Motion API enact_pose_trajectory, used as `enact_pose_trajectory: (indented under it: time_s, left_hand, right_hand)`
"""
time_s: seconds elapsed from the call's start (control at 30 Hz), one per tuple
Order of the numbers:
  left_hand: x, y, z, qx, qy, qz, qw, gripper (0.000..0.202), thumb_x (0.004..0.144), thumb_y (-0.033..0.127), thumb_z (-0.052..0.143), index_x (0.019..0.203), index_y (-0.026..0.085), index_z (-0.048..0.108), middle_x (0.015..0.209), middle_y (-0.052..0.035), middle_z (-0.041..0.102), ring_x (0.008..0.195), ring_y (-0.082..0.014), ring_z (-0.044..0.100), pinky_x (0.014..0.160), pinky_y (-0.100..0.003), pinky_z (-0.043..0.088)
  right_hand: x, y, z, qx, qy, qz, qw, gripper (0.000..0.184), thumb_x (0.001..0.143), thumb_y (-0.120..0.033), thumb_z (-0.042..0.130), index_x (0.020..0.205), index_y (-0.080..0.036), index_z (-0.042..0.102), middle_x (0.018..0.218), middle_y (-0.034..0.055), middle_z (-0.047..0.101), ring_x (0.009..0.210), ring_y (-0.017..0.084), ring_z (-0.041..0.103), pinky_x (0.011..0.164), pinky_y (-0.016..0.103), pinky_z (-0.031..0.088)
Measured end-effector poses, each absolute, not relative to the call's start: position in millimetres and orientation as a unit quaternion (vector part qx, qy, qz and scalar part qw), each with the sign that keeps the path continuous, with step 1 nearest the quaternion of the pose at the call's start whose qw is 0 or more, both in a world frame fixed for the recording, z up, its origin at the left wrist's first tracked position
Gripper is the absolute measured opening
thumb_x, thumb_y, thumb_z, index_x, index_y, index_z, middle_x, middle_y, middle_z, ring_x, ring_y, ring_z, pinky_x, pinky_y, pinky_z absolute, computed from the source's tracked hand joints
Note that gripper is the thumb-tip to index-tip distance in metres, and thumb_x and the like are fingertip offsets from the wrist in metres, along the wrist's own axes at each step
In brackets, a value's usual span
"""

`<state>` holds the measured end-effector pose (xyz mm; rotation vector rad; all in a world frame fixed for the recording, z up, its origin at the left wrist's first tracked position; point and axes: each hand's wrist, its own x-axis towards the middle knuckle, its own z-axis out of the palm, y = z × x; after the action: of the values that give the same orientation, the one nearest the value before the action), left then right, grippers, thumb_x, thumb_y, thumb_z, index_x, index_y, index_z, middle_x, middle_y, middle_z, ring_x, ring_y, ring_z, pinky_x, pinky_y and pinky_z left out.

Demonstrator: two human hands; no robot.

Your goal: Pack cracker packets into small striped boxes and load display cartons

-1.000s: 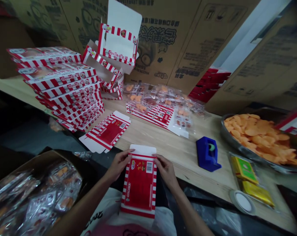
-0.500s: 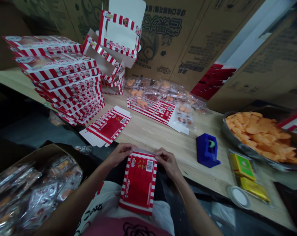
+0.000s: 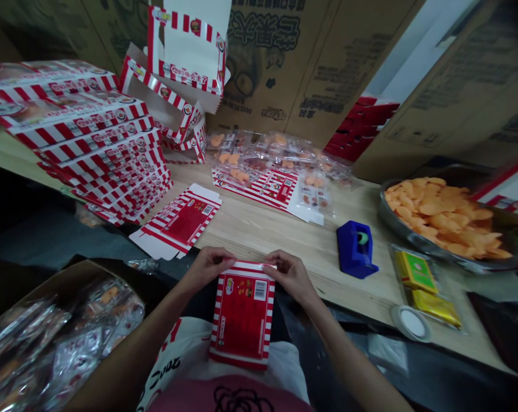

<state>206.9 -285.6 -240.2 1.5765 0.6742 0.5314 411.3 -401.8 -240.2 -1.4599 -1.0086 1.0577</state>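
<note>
A red and white striped carton (image 3: 243, 315) rests over my lap, its back panel with a barcode facing up. My left hand (image 3: 208, 266) pinches its far left corner. At the far right corner, the fingers of my right hand (image 3: 291, 276) grip the top edge. The white flap seen along that edge earlier no longer sticks out. Just beyond my left hand, a flattened carton (image 3: 179, 222) lies on the table with its flaps spread. Another flat carton (image 3: 270, 189) lies farther back, partly under clear packets (image 3: 280, 151) with orange pieces.
Finished-looking striped boxes (image 3: 108, 137) stand stacked at left, beside open cartons (image 3: 186, 51). A blue tape dispenser (image 3: 355, 250), a tape roll (image 3: 411, 324), yellow packs (image 3: 422, 280) and a metal bowl (image 3: 385, 203) of orange pieces are at right. A cardboard box (image 3: 76, 272) of packets sits lower left.
My fingers have moved inward along the carton's far edge, and its pale flap has folded down out of sight. The view has shifted slightly to the right.
</note>
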Motion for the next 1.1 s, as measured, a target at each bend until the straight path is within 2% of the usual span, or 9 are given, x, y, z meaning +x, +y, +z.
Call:
enact_pose_trajectory:
  time_s: [0.17,0.33,0.5,0.57,0.67,0.73,0.8,0.93,1.1]
  left_hand:
    - [212,-278,-238,0.676,0.295,0.212,0.641,0.026,0.071,0.037,0.068,0.073,0.011,0.07,0.065,-0.0042,0.066,0.06,-0.0131,0.055,0.057,-0.022,0.042]
    - [211,-282,-239,0.732,0.25,0.239,0.587,0.025,0.08,0.033,0.063,0.069,0.012,0.069,0.068,-0.0041,0.066,0.064,-0.0131,0.057,0.06,-0.022,0.042]
    - [201,-290,-254,0.711,0.258,0.246,0.607,0.026,0.081,0.034,0.063,0.097,0.017,0.074,0.099,-0.0092,0.074,0.087,-0.0206,0.067,0.077,-0.029,0.051]
    - [200,-295,-260,0.698,0.25,0.256,0.62,0.024,0.08,0.032,0.065,0.099,0.019,0.074,0.107,-0.0094,0.072,0.098,-0.0221,0.066,0.088,-0.033,0.05]
    - [204,-305,-265,0.628,0.264,0.299,0.668,0.017,0.079,0.033,0.068,0.089,0.02,0.074,0.107,-0.0082,0.071,0.102,-0.0216,0.064,0.09,-0.033,0.05]
    - [208,-313,-265,0.566,0.292,0.315,0.704,0.017,0.076,0.033,0.072,0.087,0.019,0.07,0.102,-0.0059,0.071,0.094,-0.0197,0.066,0.08,-0.029,0.053]
    - [212,-317,-266,0.522,0.321,0.311,0.727,0.022,0.071,0.033,0.077,0.085,0.019,0.067,0.088,-0.0023,0.071,0.077,-0.0164,0.066,0.067,-0.024,0.054]
    - [218,-312,-269,0.463,0.369,0.304,0.747,0.034,0.06,0.035,0.084,0.083,0.019,0.065,0.076,0.001,0.07,0.061,-0.0136,0.064,0.056,-0.021,0.053]
    - [225,-308,-265,0.432,0.383,0.269,0.771,0.044,0.052,0.036,0.087,0.089,0.02,0.069,0.083,-0.0014,0.073,0.067,-0.0199,0.069,0.059,-0.027,0.057]
  right_hand:
    - [411,-397,-239,-0.608,-0.439,0.418,0.513,0.026,0.069,-0.038,0.073,0.066,-0.017,0.058,0.061,-0.0009,0.057,0.057,0.012,0.05,0.053,0.024,0.037]
    - [406,-407,-243,-0.59,-0.445,0.385,0.552,0.023,0.077,-0.037,0.068,0.067,-0.018,0.063,0.071,0.0022,0.064,0.067,0.015,0.056,0.061,0.026,0.043]
    - [394,-424,-257,-0.589,-0.429,0.319,0.606,0.012,0.079,-0.033,0.069,0.075,-0.021,0.068,0.086,0.0057,0.07,0.083,0.02,0.064,0.076,0.032,0.049]
    - [387,-429,-263,-0.6,-0.425,0.297,0.609,0.012,0.081,-0.032,0.067,0.073,-0.022,0.068,0.087,0.0061,0.071,0.084,0.021,0.065,0.079,0.034,0.05]
    - [383,-437,-263,-0.599,-0.429,0.319,0.597,0.012,0.082,-0.031,0.065,0.089,-0.023,0.07,0.105,0.0076,0.07,0.099,0.022,0.064,0.088,0.037,0.049]
    - [394,-443,-259,-0.595,-0.451,0.322,0.582,0.033,0.079,-0.03,0.069,0.111,-0.026,0.065,0.124,0.0082,0.062,0.114,0.024,0.058,0.094,0.039,0.047]
    - [422,-452,-253,-0.629,-0.443,0.24,0.592,0.043,0.078,-0.03,0.069,0.12,-0.027,0.06,0.13,0.0086,0.058,0.117,0.023,0.055,0.093,0.038,0.048]
    - [509,-479,-240,-0.752,-0.231,-0.053,0.615,0.023,0.078,-0.039,0.062,0.089,-0.019,0.064,0.102,0.0085,0.063,0.091,0.019,0.057,0.074,0.031,0.047]
    - [576,-494,-244,-0.789,-0.147,0.009,0.597,0.026,0.061,-0.042,0.067,0.062,-0.016,0.065,0.057,-0.0002,0.056,0.055,0.014,0.046,0.051,0.026,0.037]
